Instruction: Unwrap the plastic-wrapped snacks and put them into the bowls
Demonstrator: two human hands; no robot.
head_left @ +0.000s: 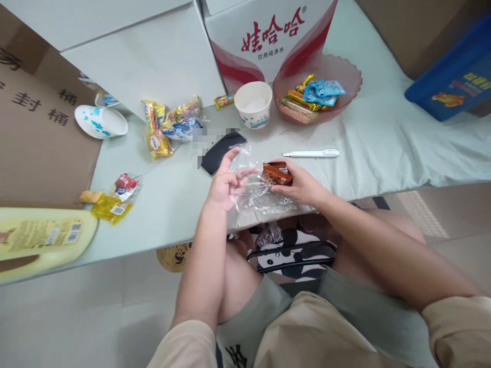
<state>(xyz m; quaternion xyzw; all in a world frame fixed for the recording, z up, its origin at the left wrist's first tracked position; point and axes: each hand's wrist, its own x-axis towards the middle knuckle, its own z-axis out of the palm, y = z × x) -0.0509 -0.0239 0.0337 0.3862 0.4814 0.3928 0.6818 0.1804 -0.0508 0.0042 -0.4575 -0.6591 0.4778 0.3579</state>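
Note:
My right hand (pixel 301 185) is closed around a small brown snack packet (pixel 276 174), which looks like two packs side by side. A crinkled clear plastic bag (pixel 264 198) lies under and beside it at the table's front edge. My left hand (pixel 226 184) is at the bag's left side, its fingers spread and some of the film against them. Behind that hand lies a dark phone (pixel 222 152), partly blurred out. A white pen-shaped cutter (pixel 311 153) rests on the cloth just beyond my right hand.
A pink glass bowl (pixel 318 120) of snacks stands at the back, beside a white paper cup (pixel 253 105). Snack packets (pixel 157 143) and wrappers (pixel 111 208) lie to the left near a tipped cup (pixel 100 122). Boxes (pixel 268 46) line the rear; a yellow jug (pixel 46 240) lies front left.

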